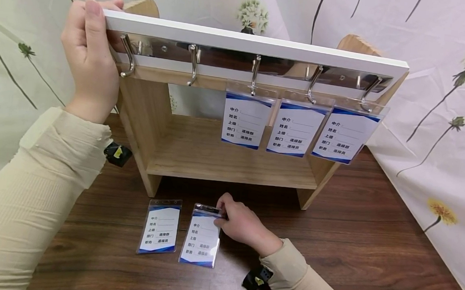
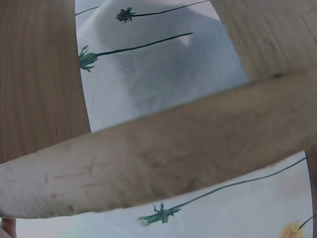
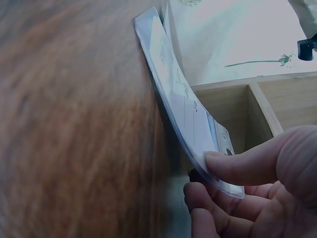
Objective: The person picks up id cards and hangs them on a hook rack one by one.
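My left hand (image 1: 93, 59) grips the left end of the white hook board (image 1: 245, 35) atop a wooden rack (image 1: 232, 152). My right hand (image 1: 244, 223) pinches the upper right edge of a clear-sleeved name badge (image 1: 200, 247) between thumb and fingers. In the right wrist view that badge (image 3: 181, 94) looks bent, its gripped end raised off the table. Another name badge (image 1: 162, 228) lies flat to its left. Three more badges hang from the hooks at the middle and right: a left one (image 1: 244, 121), a middle one (image 1: 298, 128) and a right one (image 1: 346, 133).
Two left hooks, the outer (image 1: 128, 57) and the inner (image 1: 193, 64), carry nothing. The rack stands on a dark wooden table (image 1: 380, 247), before a flower-printed cloth (image 1: 433, 147). Across the left wrist view runs a blurred wooden bar (image 2: 163, 148).
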A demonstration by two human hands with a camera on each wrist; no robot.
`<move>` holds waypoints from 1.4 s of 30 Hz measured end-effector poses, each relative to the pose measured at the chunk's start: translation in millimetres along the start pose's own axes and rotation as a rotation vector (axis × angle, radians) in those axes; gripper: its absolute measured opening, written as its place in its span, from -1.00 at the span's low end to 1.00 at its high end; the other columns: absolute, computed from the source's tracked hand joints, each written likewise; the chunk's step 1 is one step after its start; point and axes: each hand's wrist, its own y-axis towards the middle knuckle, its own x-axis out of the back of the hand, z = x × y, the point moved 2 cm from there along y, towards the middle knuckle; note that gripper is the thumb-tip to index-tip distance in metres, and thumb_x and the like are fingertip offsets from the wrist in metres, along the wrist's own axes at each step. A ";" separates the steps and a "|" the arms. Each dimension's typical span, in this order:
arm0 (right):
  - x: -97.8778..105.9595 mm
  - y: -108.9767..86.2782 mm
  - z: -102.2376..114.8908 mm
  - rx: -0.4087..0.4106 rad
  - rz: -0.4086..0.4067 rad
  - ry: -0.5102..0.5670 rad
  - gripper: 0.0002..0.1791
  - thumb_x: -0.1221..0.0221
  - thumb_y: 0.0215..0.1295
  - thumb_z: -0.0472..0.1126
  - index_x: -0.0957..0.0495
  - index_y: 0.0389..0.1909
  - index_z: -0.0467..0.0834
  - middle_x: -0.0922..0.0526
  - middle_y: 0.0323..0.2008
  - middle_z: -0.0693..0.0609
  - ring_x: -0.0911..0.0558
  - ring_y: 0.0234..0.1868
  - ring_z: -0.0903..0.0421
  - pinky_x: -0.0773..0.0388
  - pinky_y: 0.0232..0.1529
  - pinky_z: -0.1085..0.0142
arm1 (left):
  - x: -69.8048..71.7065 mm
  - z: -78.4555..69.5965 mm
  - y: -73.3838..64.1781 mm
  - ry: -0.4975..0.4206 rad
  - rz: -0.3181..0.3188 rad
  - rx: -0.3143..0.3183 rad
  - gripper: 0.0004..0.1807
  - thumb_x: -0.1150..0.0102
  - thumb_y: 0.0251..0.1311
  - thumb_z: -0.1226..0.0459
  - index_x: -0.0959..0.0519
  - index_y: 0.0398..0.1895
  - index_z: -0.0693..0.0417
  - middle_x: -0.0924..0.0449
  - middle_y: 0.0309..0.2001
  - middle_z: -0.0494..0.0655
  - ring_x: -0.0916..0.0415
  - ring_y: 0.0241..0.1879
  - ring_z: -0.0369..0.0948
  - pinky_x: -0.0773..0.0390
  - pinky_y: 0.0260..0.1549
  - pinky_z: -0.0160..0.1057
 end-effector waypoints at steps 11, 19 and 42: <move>0.2 0.5 -0.2 0.022 -0.021 0.014 -0.72 -0.24 0.31 -0.28 -0.39 -0.04 -0.11 -0.64 -0.18 -0.08 -0.43 -0.43 0.13 -0.35 -0.41 0.34 | -0.4 1.1 0.6 -0.012 -0.002 -0.013 -0.54 0.33 0.47 0.43 -0.57 -0.43 -0.07 -0.69 -0.28 -0.29 -0.58 0.04 -0.16 -0.38 0.17 -0.36; 1.9 0.4 1.5 0.045 -0.024 0.037 -0.73 -0.23 0.32 -0.29 -0.39 -0.03 -0.12 -0.64 -0.23 -0.04 -0.42 -0.46 0.16 -0.32 -0.43 0.37 | -0.2 0.6 0.3 -0.009 0.001 -0.008 -0.55 0.34 0.47 0.43 -0.57 -0.41 -0.06 -0.70 -0.28 -0.28 -0.58 0.04 -0.16 -0.39 0.15 -0.36; 2.5 0.0 4.0 0.013 0.006 0.043 -0.66 -0.21 0.35 -0.24 -0.49 0.12 -0.07 -0.66 -0.07 -0.13 -0.42 -0.45 0.16 -0.33 -0.44 0.35 | -0.6 1.2 -0.3 -0.018 -0.001 -0.018 -0.54 0.36 0.47 0.44 -0.57 -0.41 -0.05 -0.69 -0.28 -0.27 -0.57 0.05 -0.15 -0.40 0.16 -0.35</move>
